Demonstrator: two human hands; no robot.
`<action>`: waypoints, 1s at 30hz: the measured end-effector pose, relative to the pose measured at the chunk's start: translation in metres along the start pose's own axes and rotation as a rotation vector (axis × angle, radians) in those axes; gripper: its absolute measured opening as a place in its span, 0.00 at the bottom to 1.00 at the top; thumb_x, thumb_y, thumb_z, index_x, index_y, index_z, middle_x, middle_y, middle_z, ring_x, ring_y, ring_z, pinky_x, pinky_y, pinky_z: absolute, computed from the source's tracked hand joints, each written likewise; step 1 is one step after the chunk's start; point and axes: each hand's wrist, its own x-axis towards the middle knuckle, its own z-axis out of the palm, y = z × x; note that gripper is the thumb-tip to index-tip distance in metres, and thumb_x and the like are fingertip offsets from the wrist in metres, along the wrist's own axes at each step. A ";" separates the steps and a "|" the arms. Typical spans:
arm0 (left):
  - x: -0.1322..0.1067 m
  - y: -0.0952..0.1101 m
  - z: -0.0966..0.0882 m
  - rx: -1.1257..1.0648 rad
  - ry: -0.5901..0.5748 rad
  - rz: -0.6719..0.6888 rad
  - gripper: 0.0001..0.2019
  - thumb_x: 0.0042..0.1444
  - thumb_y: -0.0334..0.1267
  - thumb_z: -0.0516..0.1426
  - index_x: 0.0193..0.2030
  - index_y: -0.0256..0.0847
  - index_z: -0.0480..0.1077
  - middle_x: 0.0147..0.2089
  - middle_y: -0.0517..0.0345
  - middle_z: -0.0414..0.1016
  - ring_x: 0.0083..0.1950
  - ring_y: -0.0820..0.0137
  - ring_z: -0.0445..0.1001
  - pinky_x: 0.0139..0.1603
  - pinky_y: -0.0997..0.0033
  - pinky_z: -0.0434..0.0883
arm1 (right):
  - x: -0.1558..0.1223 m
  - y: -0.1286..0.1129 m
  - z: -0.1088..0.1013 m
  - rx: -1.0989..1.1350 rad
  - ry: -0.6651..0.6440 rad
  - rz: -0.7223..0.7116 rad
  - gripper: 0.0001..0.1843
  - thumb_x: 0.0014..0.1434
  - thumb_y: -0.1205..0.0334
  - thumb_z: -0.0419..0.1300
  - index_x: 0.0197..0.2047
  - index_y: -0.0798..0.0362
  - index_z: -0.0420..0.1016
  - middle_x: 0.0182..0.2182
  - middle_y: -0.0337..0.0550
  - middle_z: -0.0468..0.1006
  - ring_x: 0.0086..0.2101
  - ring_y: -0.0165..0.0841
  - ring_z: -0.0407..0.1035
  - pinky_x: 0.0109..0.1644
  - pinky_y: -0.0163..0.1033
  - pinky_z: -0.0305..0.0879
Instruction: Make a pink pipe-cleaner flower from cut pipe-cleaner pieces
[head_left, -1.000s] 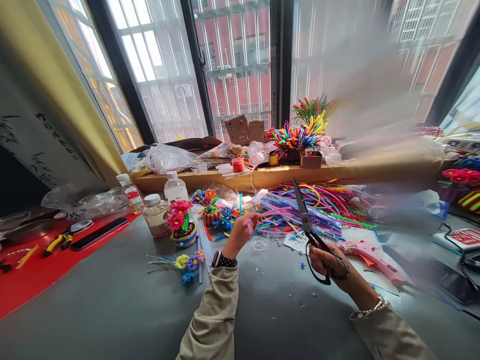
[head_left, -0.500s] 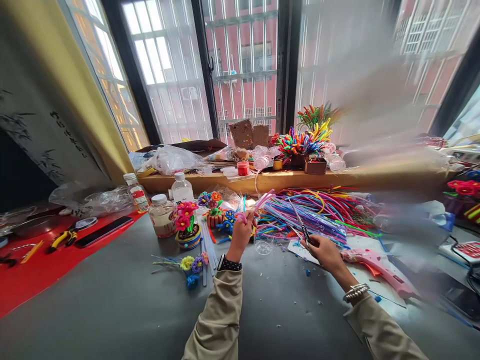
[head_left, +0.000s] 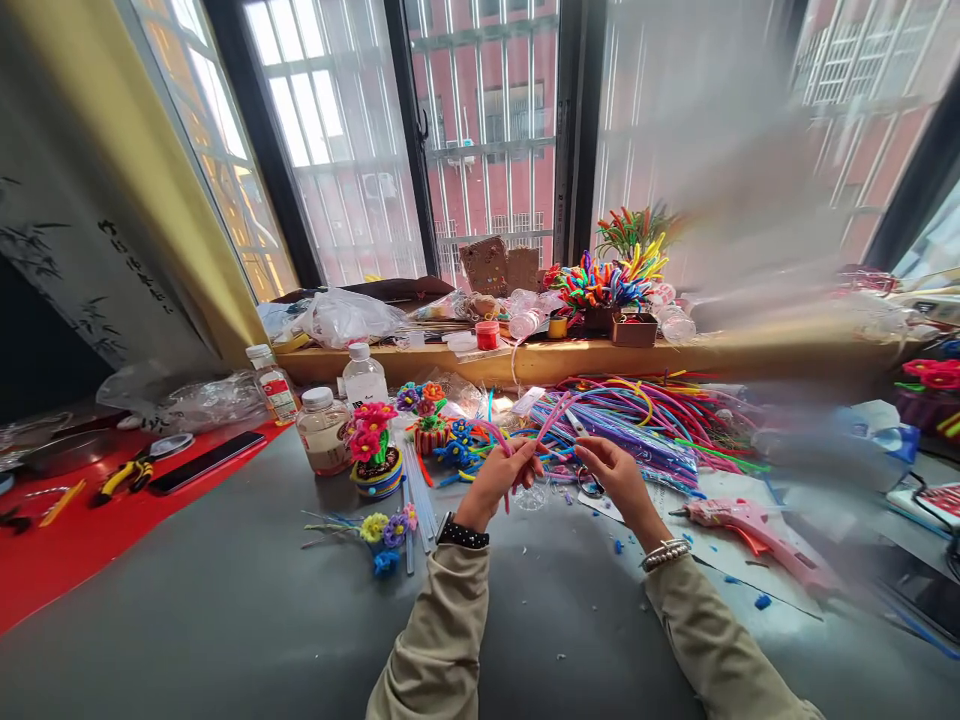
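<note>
left hand [head_left: 499, 482] pinches the pink pipe cleaner [head_left: 551, 415], its length slanting up toward the right hand [head_left: 619, 475], whose curled fingers sit just beside it, grip unclear

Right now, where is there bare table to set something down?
Bare grey table spreads between the red mat, the small flower bunch and the left sleeve. Crowded beyond the left hand and right hand, which pinch a pink pipe cleaner: pipe cleaner pile, bottles, glue gun.

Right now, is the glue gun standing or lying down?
Lying down: the glue gun rests on its side on the table, nozzle pointing left.
</note>
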 end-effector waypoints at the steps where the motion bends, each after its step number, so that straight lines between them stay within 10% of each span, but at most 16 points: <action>1: -0.001 0.000 0.001 0.007 -0.042 -0.029 0.17 0.46 0.50 0.53 0.31 0.35 0.66 0.20 0.65 0.65 0.15 0.83 0.57 0.16 0.80 0.52 | -0.002 -0.006 0.003 0.133 -0.057 0.029 0.23 0.47 0.48 0.56 0.41 0.55 0.68 0.32 0.46 0.72 0.29 0.33 0.65 0.32 0.38 0.61; 6: -0.002 -0.002 0.005 0.108 -0.217 -0.158 0.18 0.45 0.50 0.54 0.31 0.34 0.67 0.20 0.64 0.66 0.15 0.83 0.58 0.15 0.81 0.52 | -0.008 -0.015 0.018 0.374 -0.081 0.044 0.19 0.44 0.48 0.59 0.33 0.55 0.71 0.21 0.38 0.67 0.21 0.26 0.57 0.25 0.34 0.56; 18: -0.004 -0.002 0.004 0.075 -0.229 -0.174 0.19 0.45 0.52 0.52 0.27 0.35 0.63 0.17 0.64 0.64 0.12 0.82 0.57 0.13 0.79 0.51 | -0.009 -0.013 0.013 0.507 -0.008 0.100 0.17 0.44 0.47 0.59 0.23 0.54 0.66 0.16 0.33 0.59 0.17 0.23 0.50 0.21 0.32 0.49; 30: 0.000 0.000 -0.008 0.466 0.067 0.058 0.19 0.50 0.51 0.46 0.25 0.36 0.65 0.12 0.69 0.50 0.15 0.80 0.50 0.17 0.78 0.50 | -0.005 0.003 0.008 -0.345 -0.066 0.025 0.23 0.49 0.45 0.49 0.13 0.53 0.60 0.12 0.36 0.60 0.17 0.28 0.54 0.23 0.34 0.47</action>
